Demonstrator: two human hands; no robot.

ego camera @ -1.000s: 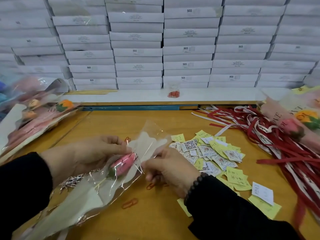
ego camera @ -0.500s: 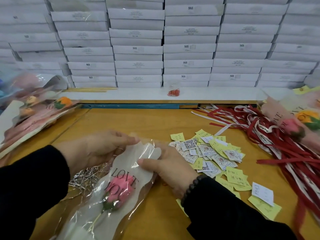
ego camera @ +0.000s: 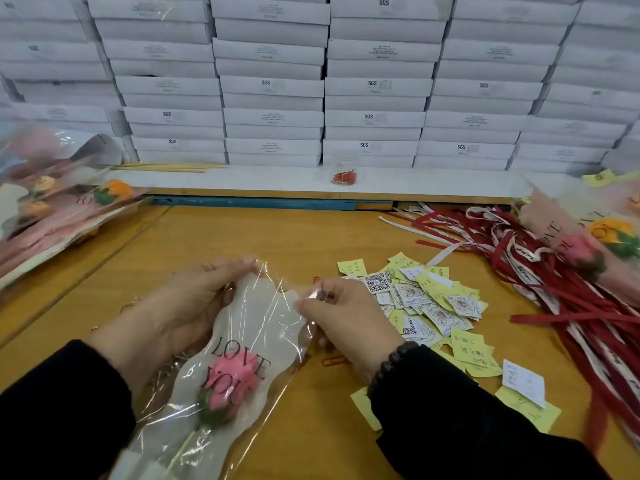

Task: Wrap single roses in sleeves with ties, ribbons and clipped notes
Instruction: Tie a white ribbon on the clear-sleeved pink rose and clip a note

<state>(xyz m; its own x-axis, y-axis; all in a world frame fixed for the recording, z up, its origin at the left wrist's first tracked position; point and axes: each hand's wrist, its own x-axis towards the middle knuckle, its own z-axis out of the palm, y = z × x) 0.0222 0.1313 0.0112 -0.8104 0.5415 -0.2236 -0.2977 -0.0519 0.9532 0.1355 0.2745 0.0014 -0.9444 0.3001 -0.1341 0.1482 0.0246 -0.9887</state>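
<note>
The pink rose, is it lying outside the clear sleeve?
No, the pink rose lies inside the clear sleeve, behind its printed words.

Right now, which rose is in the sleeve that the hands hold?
The pink rose under the words LOVE YOU, in the clear sleeve between the left hand and right hand. The other roses lie in piles at the table's sides.

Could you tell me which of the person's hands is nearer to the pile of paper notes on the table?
The right hand. It pinches the sleeve's right edge, directly beside the pile of notes. The left hand holds the sleeve's left edge, across the sleeve from the pile.
</note>
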